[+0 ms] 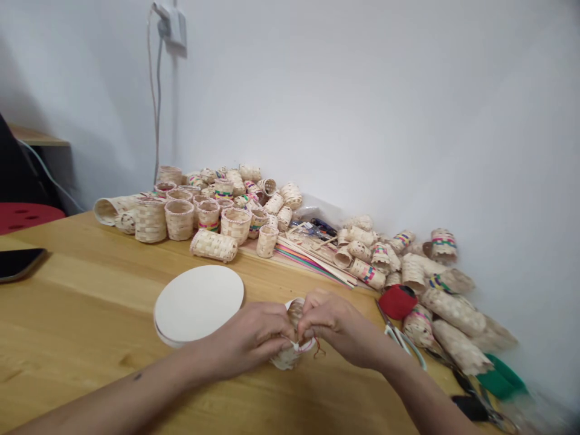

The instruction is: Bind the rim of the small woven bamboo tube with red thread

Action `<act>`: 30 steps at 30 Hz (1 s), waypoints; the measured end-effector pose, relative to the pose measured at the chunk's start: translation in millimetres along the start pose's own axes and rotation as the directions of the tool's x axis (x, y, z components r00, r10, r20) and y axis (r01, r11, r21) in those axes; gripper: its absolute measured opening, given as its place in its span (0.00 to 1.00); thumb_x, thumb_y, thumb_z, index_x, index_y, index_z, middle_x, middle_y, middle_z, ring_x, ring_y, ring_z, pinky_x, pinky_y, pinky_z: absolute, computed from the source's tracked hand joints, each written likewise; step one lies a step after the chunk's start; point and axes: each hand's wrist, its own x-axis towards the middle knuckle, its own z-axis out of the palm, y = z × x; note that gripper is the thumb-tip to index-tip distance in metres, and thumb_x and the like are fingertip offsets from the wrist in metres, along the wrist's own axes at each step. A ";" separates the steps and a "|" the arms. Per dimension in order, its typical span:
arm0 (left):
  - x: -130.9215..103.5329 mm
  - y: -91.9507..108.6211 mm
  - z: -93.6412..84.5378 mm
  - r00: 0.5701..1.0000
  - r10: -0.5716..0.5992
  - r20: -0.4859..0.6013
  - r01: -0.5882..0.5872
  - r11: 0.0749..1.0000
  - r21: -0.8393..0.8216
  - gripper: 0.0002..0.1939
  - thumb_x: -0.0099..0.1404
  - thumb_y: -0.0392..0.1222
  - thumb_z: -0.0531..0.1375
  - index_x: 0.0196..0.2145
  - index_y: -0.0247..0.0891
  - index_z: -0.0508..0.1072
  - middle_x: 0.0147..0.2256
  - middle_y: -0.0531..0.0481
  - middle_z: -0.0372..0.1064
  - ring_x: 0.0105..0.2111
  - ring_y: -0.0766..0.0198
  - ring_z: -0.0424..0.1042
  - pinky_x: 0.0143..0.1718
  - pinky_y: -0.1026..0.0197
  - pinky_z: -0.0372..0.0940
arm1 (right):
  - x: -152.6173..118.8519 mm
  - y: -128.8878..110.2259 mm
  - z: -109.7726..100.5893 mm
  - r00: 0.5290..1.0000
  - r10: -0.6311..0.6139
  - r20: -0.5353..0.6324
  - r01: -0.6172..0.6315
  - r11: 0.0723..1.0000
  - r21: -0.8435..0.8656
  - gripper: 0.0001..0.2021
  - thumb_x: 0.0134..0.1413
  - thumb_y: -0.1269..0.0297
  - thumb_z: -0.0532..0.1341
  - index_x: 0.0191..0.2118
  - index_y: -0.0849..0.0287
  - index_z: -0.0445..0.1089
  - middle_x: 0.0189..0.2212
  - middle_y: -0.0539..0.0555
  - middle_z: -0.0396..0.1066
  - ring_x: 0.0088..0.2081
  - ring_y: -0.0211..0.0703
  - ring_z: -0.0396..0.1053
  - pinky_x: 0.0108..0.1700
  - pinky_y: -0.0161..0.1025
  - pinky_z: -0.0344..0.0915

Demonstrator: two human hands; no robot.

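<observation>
Both hands grip one small woven basket (290, 353) just right of the round white disc (198, 304), the left hand (251, 338) closed around its side, the right hand (333, 323) pinching its rim, equally near.

Pale straw baskets with bright bands around our hands

We pinch a pale woven basket (290, 353) trailing red thread (319, 349); left of it white discs (198, 304), right a red ball (397, 301), beyond it tan baskets (212, 208) banded pink, green, blue, on honey-yellow table (81, 314).
</observation>
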 end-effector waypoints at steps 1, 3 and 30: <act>0.1 0.4 0.3 1.000 -0.004 0.003 0.004 1.000 0.003 0.08 0.69 0.36 0.54 0.34 0.36 0.73 0.35 0.49 0.71 0.34 0.65 0.69 0.36 0.68 0.60 | 0.9 -0.4 -0.4 1.000 -0.003 0.014 0.003 1.000 0.003 0.14 0.63 0.66 0.56 0.29 0.54 0.75 0.28 0.48 0.70 0.34 0.38 0.67 0.37 0.33 0.60; 0.1 0.9 1.2 1.000 -0.008 0.004 0.008 1.000 0.013 0.09 0.69 0.36 0.53 0.35 0.37 0.73 0.34 0.49 0.71 0.34 0.65 0.69 0.35 0.67 0.60 | 2.6 -0.7 -1.0 0.999 -0.019 0.038 0.018 1.000 0.009 0.14 0.63 0.67 0.56 0.29 0.55 0.75 0.28 0.48 0.72 0.35 0.38 0.68 0.38 0.33 0.61; -0.1 -7.8 3.5 0.997 0.019 -0.069 -0.024 0.998 -0.061 0.07 0.65 0.31 0.57 0.36 0.36 0.75 0.34 0.50 0.73 0.34 0.67 0.70 0.37 0.70 0.60 | 14.9 0.1 -17.3 0.975 0.160 0.156 -0.171 0.984 0.058 0.10 0.51 0.79 0.59 0.36 0.56 0.68 0.30 0.45 0.72 0.32 0.36 0.66 0.34 0.30 0.57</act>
